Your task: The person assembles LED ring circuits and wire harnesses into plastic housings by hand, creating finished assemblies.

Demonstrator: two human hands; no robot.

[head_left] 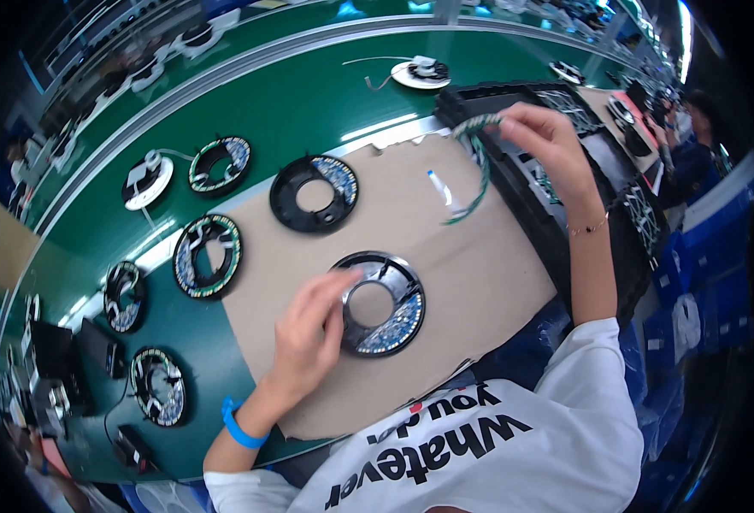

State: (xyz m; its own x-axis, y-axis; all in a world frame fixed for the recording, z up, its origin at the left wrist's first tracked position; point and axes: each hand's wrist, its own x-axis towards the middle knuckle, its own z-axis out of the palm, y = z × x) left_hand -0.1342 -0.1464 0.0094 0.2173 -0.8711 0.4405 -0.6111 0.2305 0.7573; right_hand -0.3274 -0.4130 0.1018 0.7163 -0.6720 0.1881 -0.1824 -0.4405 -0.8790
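The right hand (544, 141) pinches a green-and-white cable (478, 122) aloft, seemingly letting its tail hang free, while the left hand (309, 333), half-curled, whether gripping I can't tell, blurs against the black ring housing (394, 275) cushioned on cardboard (488, 274).

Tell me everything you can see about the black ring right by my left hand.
The black ring looks like plastic, round with an open centre through which brown cardboard shows. A curved, blue-speckled section with a pale, dotted outer edge covers its lower right; the upper part looks darker and shiny. It lies on the cardboard, apart from the other rings. The blurred left hand overlaps its left rim; whether it touches is unclear.
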